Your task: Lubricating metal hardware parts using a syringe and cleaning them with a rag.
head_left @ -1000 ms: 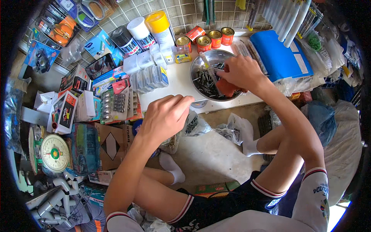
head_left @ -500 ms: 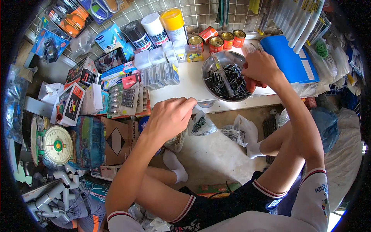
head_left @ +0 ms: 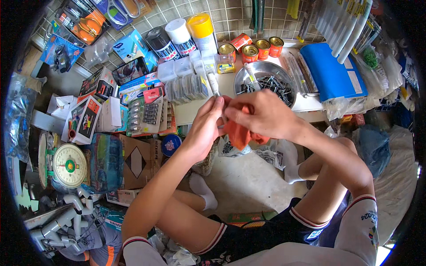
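Note:
My left hand (head_left: 205,126) and my right hand (head_left: 261,116) meet in front of me, just below the white shelf. My right hand grips an orange-red cloth (head_left: 239,134) that hangs down between the two hands. My left hand pinches a thin white-and-metal stick-like piece (head_left: 214,85) that points up toward the shelf; the cloth touches its lower end. Just beyond the hands sits a round metal bowl (head_left: 246,72) with several dark screws (head_left: 270,84) in it.
Spray cans (head_left: 181,35) and small orange tins (head_left: 262,46) line the back of the shelf by a tiled wall. A blue folder (head_left: 330,73) lies at right. Boxed goods (head_left: 93,117), a cardboard box (head_left: 137,159) and a green-dial scale (head_left: 69,165) crowd the left.
My right hand left the metal bowl and came down to the left with the cloth. My left hand rose to meet it and now holds the thin piece.

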The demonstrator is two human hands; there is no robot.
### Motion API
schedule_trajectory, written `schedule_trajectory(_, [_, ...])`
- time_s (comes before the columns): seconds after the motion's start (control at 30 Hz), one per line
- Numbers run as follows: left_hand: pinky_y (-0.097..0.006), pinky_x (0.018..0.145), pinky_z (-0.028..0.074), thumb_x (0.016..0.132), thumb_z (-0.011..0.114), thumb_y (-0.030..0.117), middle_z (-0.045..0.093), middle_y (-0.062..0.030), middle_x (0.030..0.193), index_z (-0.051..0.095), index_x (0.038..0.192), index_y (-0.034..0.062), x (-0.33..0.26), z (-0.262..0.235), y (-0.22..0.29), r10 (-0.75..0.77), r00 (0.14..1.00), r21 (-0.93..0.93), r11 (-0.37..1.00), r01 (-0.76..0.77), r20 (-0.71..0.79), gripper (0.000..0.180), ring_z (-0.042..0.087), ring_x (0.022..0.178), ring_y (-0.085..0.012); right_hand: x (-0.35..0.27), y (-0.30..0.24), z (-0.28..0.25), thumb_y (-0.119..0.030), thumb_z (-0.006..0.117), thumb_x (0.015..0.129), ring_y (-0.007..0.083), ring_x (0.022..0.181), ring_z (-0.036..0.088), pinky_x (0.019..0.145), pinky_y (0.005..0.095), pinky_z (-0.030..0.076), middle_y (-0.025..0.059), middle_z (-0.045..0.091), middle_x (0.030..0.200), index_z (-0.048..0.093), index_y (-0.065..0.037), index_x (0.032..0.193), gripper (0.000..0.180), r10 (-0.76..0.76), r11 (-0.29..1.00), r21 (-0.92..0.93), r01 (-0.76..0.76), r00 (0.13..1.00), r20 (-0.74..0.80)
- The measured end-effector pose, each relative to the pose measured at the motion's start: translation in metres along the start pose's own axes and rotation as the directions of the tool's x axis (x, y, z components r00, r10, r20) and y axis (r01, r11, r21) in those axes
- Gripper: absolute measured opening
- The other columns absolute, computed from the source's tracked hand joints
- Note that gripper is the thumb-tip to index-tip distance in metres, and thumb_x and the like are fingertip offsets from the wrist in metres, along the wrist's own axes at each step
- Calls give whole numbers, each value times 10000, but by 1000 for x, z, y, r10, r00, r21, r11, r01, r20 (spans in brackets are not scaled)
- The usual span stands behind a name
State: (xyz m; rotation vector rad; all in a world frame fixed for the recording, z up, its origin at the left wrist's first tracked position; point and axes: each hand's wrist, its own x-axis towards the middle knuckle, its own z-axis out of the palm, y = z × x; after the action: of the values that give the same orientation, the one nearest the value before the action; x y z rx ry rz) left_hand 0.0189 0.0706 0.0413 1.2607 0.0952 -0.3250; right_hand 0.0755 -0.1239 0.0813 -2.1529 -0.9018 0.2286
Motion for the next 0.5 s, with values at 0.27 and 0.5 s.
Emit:
schedule_trajectory(0.27, [-222, 392, 252, 1051, 455, 343, 440, 50, 670, 502, 860, 93, -9, 25, -9, -204, 969, 56, 979, 198, 137, 318, 334, 456, -38, 19, 9, -11, -322, 658, 955, 339, 784, 653, 676, 460, 531, 135, 603, 734, 599, -9, 759, 374, -459, 845, -488, 220, 765, -451])
schedule_trajectory(0.5, [-224, 374, 255, 1048, 433, 345, 444, 41, 692, 494, 923, 106, -22, 25, -7, -188, 964, -79, 976, 205, 187, 276, 316, 438, -35, 20, 13, 13, -246, 633, 936, 299, 579, 613, 534, 433, 503, 97, 576, 660, 620, -51, 731, 282, -663, 742, -390, 546, 683, -306])
